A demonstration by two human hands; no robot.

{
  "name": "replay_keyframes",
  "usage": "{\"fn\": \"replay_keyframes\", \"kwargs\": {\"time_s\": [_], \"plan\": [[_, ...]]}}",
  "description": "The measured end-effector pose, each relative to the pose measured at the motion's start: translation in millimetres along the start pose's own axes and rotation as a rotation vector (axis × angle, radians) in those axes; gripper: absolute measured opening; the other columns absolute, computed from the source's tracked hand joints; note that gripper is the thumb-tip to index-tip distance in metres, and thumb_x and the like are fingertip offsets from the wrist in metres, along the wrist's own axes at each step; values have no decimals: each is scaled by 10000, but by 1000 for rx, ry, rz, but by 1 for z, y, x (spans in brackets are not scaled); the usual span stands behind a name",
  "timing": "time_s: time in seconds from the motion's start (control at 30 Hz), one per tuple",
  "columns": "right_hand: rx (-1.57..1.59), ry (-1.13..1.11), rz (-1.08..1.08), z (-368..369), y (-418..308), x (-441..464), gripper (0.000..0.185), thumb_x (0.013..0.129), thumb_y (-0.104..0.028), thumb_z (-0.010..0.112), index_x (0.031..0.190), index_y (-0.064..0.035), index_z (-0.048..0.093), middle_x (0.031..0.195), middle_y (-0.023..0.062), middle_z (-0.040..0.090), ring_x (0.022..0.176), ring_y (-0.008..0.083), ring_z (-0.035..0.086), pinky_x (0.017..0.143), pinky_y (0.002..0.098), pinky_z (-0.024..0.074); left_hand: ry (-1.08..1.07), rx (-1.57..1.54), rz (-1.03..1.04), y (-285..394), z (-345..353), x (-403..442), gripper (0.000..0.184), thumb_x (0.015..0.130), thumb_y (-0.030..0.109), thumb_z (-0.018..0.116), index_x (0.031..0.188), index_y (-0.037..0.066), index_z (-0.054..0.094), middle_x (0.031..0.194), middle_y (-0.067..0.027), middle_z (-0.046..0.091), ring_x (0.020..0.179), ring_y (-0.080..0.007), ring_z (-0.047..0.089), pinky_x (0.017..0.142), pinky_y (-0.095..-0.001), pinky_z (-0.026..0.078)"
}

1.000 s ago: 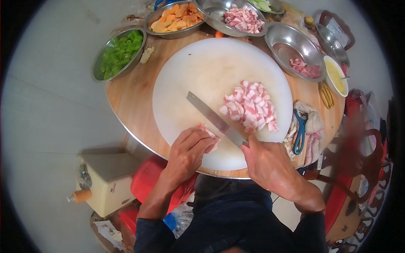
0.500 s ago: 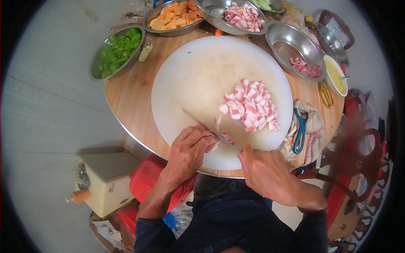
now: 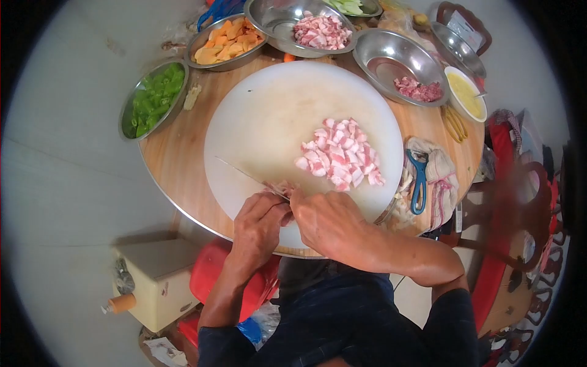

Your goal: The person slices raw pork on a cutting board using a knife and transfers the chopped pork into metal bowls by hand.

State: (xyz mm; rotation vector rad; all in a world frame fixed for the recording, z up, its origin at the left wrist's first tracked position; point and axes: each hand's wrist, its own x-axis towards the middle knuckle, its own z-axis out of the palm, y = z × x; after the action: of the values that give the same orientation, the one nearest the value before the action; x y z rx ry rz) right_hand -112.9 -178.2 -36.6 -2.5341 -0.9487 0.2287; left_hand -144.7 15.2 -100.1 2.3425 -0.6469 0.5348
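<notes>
My right hand (image 3: 327, 221) grips a knife (image 3: 241, 171) whose thin blade slants up and left over the white round cutting board (image 3: 257, 116). My fingers hide the handle. Closed beside it near the board's front edge, my left hand (image 3: 258, 221) holds down a piece of meat (image 3: 282, 185), mostly covered by the fingers. Some of that meat shows on the far side of the blade. A pile of diced pink-and-white meat (image 3: 341, 153) lies on the board, to the right and beyond both hands.
Around the board stand metal bowls of green peppers (image 3: 158, 101), orange slices (image 3: 229, 41), cut meat (image 3: 321, 32) and a smaller meat portion (image 3: 417, 89). A bowl of yellow liquid (image 3: 466, 93) sits farther right. A blue-handled peeler (image 3: 418, 183) rests on a cloth (image 3: 441, 177).
My right hand has moved left with the knife, now close against my left hand. The blade has shifted left across the meat. The whole view has shifted slightly.
</notes>
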Motion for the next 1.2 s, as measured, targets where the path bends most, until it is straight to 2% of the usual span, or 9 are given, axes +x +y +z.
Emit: {"fn": "replay_keyframes", "kwargs": {"time_s": [0.13,0.2,0.33,0.5,0.63,0.83,1.03,1.13,1.2], "plan": [[-4,-15,-28,-9,6,-26,171,919,-28,660,1035,96,643,712,244,701,680,431,757,603,496,592,13,-25,-10,-6,6,-4,278,715,-32,791,984,35,767,999,-94,736,982,-311,721,908,-439,594],[-69,-168,131,-26,7,-42,155,946,-55,645,1009,84,673,777,268,747,730,406,792,663,485,634,55,-36,-8,-7,7,-6,286,720,-35,789,997,36,773,1011,-94,742,989,-314,722,917,-440,594],[-73,-244,152,-39,14,-59,149,1001,-81,622,1005,64,656,767,263,737,713,431,774,636,505,618,-11,-60,-48,-10,3,-9,290,747,-34,770,1024,47,795,1048,-87,760,1037,-320,728,954,-430,595],[-18,80,230,-33,17,-55,217,1087,-150,588,995,44,618,683,239,696,650,436,746,586,502,594,19,-103,-46,-10,5,-13,302,757,-34,759,1040,61,800,1050,-76,765,1067,-322,726,976,-424,590],[18,76,144,-28,14,-54,221,1089,-150,593,986,45,614,681,239,699,636,423,746,585,487,596,58,-30,-17,-8,8,-15,340,742,-47,762,1062,66,798,1053,-74,767,1083,-321,725,975,-415,589],[-8,-169,106,-32,11,-32,181,1033,-123,662,1020,55,629,710,248,677,667,452,715,591,524,550,47,-36,-21,-9,7,-15,353,736,-70,759,1063,58,794,1064,-77,764,1098,-326,724,970,-420,591],[-7,144,-153,-2,14,13,199,881,-82,714,1032,34,656,748,222,720,704,417,753,617,511,589,28,-6,-9,-10,7,-14,325,744,-57,771,1053,44,792,1086,-89,760,1108,-332,724,982,-429,596],[-51,40,-75,-2,16,31,196,883,-58,711,1047,37,659,808,247,739,721,418,759,641,528,592,15,-17,-10,-11,2,-14,318,750,-44,781,1056,42,795,1093,-88,761,1120,-334,724,1000,-431,597],[-113,26,205,-7,25,30,160,955,-83,692,1037,48,650,829,271,735,732,434,754,654,548,580,18,-52,-17,-13,2,-17,317,753,-39,785,1059,43,797,1095,-86,762,1126,-335,724,1011,-431,596]]}}
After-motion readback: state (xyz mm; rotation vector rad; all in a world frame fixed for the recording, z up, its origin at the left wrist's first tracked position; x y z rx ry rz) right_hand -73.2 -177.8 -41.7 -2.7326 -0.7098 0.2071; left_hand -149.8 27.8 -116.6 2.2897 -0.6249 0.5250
